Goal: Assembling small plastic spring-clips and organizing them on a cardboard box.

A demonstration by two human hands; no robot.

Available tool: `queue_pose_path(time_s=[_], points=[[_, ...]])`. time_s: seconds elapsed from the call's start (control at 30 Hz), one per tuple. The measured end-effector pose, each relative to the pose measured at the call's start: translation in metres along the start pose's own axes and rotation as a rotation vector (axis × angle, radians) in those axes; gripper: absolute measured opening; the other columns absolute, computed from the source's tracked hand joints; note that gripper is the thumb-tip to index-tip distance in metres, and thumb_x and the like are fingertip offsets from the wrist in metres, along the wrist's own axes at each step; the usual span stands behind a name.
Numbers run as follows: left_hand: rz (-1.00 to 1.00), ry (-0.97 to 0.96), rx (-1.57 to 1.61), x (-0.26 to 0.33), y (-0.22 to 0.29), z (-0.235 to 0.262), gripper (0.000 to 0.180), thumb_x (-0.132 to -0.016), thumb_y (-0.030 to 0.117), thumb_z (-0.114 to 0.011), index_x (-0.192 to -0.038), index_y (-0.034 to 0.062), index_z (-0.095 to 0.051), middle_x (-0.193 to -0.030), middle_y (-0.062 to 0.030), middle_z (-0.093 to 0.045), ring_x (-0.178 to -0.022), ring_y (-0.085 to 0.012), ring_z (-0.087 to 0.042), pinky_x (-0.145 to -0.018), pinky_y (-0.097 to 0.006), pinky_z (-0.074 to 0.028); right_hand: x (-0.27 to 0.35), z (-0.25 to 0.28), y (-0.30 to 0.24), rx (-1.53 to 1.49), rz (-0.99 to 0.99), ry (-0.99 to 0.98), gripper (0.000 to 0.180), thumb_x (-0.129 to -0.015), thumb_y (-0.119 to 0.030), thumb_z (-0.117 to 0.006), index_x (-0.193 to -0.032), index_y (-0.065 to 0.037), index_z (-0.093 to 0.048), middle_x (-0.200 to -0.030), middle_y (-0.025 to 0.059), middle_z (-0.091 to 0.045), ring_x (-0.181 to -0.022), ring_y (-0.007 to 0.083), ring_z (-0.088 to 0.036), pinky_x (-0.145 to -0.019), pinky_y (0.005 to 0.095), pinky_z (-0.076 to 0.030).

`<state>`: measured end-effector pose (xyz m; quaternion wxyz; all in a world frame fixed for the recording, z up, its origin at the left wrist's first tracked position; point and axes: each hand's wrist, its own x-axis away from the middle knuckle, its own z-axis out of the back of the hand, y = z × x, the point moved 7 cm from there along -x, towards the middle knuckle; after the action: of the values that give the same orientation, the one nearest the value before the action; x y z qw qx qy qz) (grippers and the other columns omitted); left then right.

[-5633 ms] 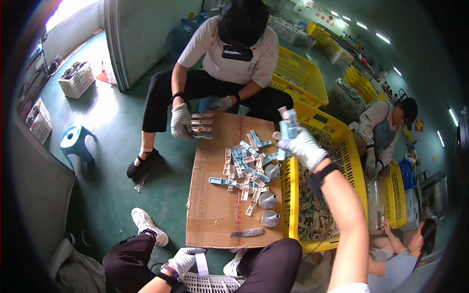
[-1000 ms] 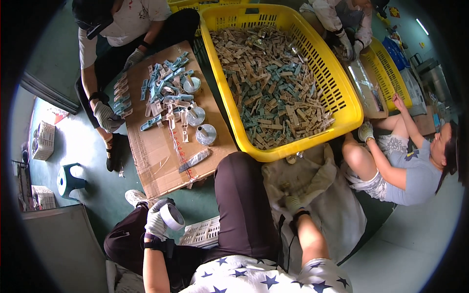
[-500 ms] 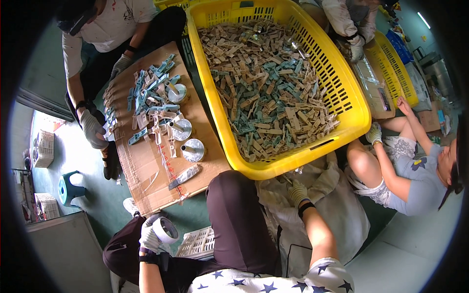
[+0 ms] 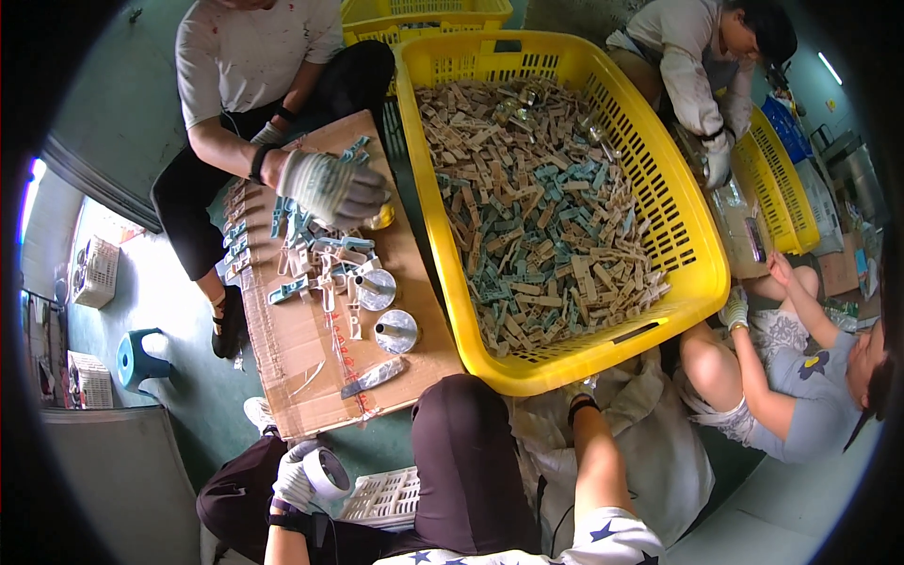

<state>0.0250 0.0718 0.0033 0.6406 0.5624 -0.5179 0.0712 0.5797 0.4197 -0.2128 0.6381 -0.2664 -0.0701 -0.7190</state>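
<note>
My gloved left hand (image 4: 294,480) is closed around a wide roll of white tape (image 4: 328,474), held above my left leg. Only the back part of my gloved right hand (image 4: 578,399) shows. It reaches under the front rim of a large yellow crate (image 4: 556,379), above a whitish sack (image 4: 654,452), and its fingers are hidden. Something small and shiny glints beside it. The crate is heaped with beige and teal clothespins (image 4: 537,226). On a cardboard sheet (image 4: 414,344) at left lie teal and white clothespins and round metal pieces with stems (image 4: 396,331).
Across the cardboard, a co-worker's gloved hand (image 4: 331,188) is over the clothespins. Two more people sit at the right, one beside another yellow crate (image 4: 799,202). A white basket (image 4: 384,494) stands by my legs. A blue stool (image 4: 141,360) is at far left.
The view has shifted, so the crate and cardboard appear lower. My right hand has gone further under the crate rim. The co-worker's gloved hand has come over the cardboard. My left hand keeps the tape.
</note>
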Motion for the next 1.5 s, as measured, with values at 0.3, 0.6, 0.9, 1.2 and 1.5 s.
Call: queue_pose_path(time_s=[0.3,0.6,0.9,1.2,1.5], points=[[-0.019,-0.032,-0.029,0.028,0.016,0.004,0.019,-0.081,0.001,-0.068,-0.100,-0.0006,-0.068,-0.090,-0.0090,-0.069,-0.074,-0.0186,-0.066,-0.068,-0.031,-0.055,0.106,0.128,-0.094,0.094,0.332,-0.061,0.022,-0.077,-0.026,-0.065,-0.090,-0.009,-0.070,-0.093,0.0181,-0.067,-0.091,0.0373,-0.063,-0.081,0.0437,-0.050],[0.001,-0.153,0.053,0.012,0.002,0.012,0.015,-0.080,0.002,-0.070,-0.096,0.0008,-0.069,-0.085,-0.0070,-0.069,-0.070,-0.0166,-0.065,-0.065,-0.030,-0.054,0.269,0.391,-0.273,-0.007,0.698,0.104,0.017,-0.072,-0.011,-0.072,-0.087,-0.003,-0.069,-0.095,0.0143,-0.064,-0.087,0.0294,-0.063,-0.077,0.0376,-0.051],[-0.063,-0.123,-0.053,0.020,0.015,0.011,0.019,-0.080,-0.001,-0.068,-0.099,0.0008,-0.070,-0.091,-0.0044,-0.070,-0.080,-0.0123,-0.064,-0.075,-0.026,-0.051,0.206,0.385,-0.558,0.330,1.280,0.229,0.026,-0.074,-0.015,-0.068,-0.097,-0.001,-0.066,-0.106,0.0164,-0.063,-0.097,0.0341,-0.061,-0.085,0.0379,-0.050],[0.023,-0.131,-0.028,0.020,0.012,0.010,0.020,-0.082,0.003,-0.068,-0.102,0.0034,-0.071,-0.084,-0.0008,-0.068,-0.068,-0.0083,-0.060,-0.062,-0.025,-0.049,0.089,0.264,-0.703,1.003,0.951,-0.035,0.027,-0.076,-0.025,-0.069,-0.093,-0.005,-0.071,-0.093,0.0194,-0.068,-0.089,0.0340,-0.066,-0.081,0.0390,-0.053],[0.045,-0.151,-0.071,0.010,0.009,0.013,0.020,-0.084,0.002,-0.068,-0.103,0.0042,-0.072,-0.084,-0.0004,-0.069,-0.072,-0.0070,-0.060,-0.066,-0.024,-0.051,0.006,0.223,-0.752,1.039,0.895,0.061,0.036,-0.080,-0.032,-0.059,-0.093,0.000,-0.070,-0.094,0.0254,-0.065,-0.091,0.0389,-0.064,-0.081,0.0401,-0.052]])
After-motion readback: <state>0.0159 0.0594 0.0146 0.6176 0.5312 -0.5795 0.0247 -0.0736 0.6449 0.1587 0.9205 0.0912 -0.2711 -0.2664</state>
